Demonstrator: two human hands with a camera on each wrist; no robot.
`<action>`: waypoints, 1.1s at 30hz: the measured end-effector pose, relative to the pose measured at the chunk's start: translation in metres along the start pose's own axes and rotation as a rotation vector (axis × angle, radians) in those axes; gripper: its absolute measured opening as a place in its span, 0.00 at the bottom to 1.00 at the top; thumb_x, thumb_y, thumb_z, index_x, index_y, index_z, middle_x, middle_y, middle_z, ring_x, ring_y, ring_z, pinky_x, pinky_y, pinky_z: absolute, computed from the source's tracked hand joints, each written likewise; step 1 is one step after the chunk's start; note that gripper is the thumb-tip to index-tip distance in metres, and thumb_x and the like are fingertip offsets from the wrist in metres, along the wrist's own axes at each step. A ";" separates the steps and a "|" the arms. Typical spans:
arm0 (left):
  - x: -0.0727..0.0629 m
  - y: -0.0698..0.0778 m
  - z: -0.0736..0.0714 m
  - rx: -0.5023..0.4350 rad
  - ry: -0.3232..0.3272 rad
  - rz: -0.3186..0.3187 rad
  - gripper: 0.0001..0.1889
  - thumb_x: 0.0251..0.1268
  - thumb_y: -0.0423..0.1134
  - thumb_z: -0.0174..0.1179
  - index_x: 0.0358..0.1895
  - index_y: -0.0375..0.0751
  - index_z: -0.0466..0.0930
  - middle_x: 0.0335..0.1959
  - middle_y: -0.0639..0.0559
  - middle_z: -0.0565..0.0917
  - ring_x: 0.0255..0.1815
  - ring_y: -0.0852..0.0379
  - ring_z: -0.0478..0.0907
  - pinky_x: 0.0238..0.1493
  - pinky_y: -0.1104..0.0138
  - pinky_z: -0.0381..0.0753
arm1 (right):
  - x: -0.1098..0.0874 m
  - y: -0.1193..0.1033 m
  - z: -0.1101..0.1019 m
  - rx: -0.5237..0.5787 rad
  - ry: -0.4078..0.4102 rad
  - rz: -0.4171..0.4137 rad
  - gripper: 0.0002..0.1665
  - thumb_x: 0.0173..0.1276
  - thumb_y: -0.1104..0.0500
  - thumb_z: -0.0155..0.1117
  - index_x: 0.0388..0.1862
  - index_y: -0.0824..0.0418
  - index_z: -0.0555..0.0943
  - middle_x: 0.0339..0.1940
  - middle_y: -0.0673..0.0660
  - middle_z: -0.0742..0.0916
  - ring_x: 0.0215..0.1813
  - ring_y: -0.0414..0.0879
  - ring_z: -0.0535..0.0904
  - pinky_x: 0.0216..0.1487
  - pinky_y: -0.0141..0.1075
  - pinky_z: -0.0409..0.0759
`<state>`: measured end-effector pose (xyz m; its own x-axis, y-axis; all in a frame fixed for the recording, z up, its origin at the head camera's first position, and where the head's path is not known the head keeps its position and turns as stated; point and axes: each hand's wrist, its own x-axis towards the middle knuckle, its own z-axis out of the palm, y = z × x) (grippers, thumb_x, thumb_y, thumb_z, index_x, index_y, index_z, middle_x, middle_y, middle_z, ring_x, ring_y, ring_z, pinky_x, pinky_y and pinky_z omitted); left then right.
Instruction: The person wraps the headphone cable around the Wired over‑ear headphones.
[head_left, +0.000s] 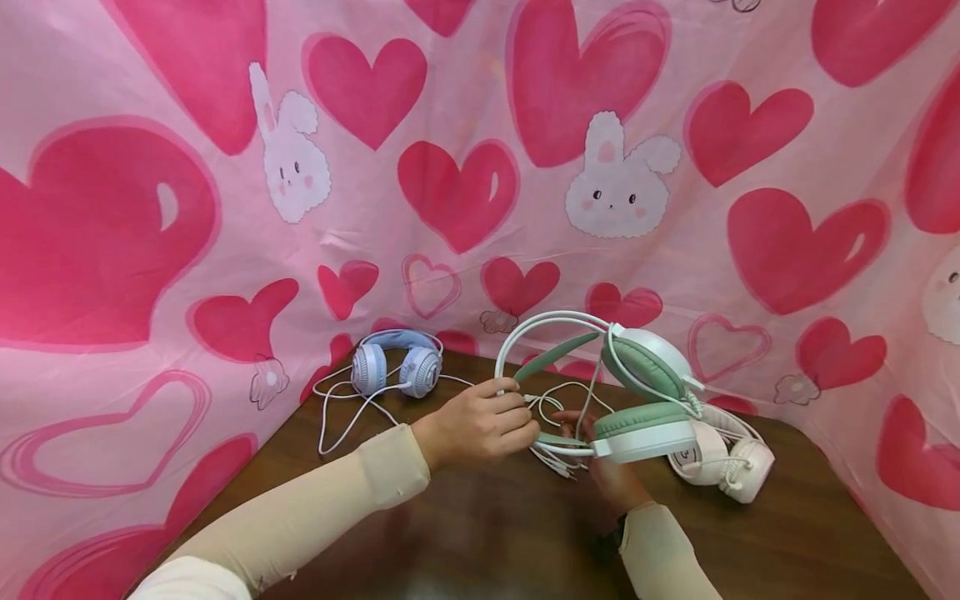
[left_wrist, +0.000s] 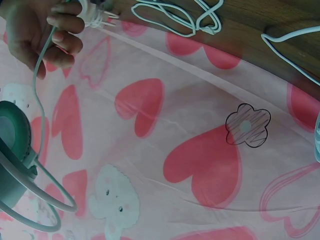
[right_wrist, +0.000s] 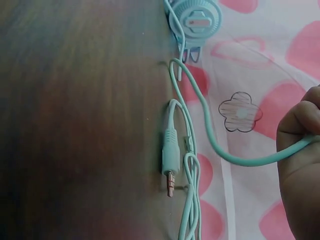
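White headphones with green padding (head_left: 648, 437) are held up over the table, tilted sideways with the ear cups to the right. My left hand (head_left: 480, 423) grips them by the headband. Partly hidden behind the headband and lower ear cup is my right hand (head_left: 611, 479). In the left wrist view, the right hand (left_wrist: 47, 35) has curled fingers around the thin headphone cable (left_wrist: 42, 135). That cable (right_wrist: 240, 161) also runs up to the hand in the right wrist view. A bundled length of cable with a jack plug (right_wrist: 171, 155) lies low by the table.
Lavender-blue headphones (head_left: 416, 371) stand at the table's back left, their cable looping in front. Pale pink headphones (head_left: 750, 471) lie at the right, partly covered by the held pair. A pink heart-and-rabbit cloth (head_left: 465, 100) hangs around the brown table (head_left: 465, 533).
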<state>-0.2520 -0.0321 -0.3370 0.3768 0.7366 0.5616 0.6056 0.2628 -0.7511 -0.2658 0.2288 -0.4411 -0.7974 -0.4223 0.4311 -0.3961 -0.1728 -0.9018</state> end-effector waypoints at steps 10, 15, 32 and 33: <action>-0.003 -0.005 0.012 0.023 -0.023 -0.040 0.08 0.67 0.33 0.52 0.33 0.44 0.80 0.29 0.55 0.83 0.34 0.59 0.79 0.53 0.60 0.76 | -0.001 0.001 0.011 0.012 0.049 0.097 0.25 0.82 0.47 0.36 0.50 0.58 0.80 0.28 0.52 0.75 0.25 0.45 0.62 0.27 0.47 0.52; -0.009 -0.007 0.022 0.003 -0.055 -0.096 0.09 0.72 0.37 0.52 0.34 0.44 0.80 0.29 0.54 0.82 0.34 0.57 0.79 0.52 0.60 0.75 | -0.001 0.002 0.014 0.031 0.021 0.041 0.23 0.82 0.53 0.39 0.44 0.61 0.82 0.28 0.56 0.75 0.22 0.50 0.61 0.24 0.48 0.52; -0.030 -0.014 0.048 0.022 -0.131 -0.183 0.08 0.69 0.41 0.56 0.34 0.43 0.81 0.26 0.53 0.82 0.31 0.56 0.78 0.47 0.58 0.76 | -0.009 -0.010 0.024 -0.046 0.005 0.092 0.20 0.77 0.62 0.49 0.57 0.79 0.69 0.26 0.56 0.78 0.24 0.43 0.73 0.24 0.35 0.75; -0.030 -0.015 0.048 0.021 -0.137 -0.186 0.09 0.70 0.40 0.54 0.35 0.43 0.82 0.26 0.53 0.82 0.31 0.56 0.78 0.47 0.58 0.76 | -0.010 -0.011 0.025 -0.039 0.001 0.102 0.19 0.77 0.62 0.50 0.57 0.76 0.71 0.27 0.56 0.78 0.24 0.44 0.75 0.26 0.35 0.77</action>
<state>-0.3060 -0.0277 -0.3595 0.1605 0.7513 0.6402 0.6407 0.4141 -0.6466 -0.2423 0.2131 -0.4366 -0.8350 -0.4352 0.3367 -0.3298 -0.0941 -0.9394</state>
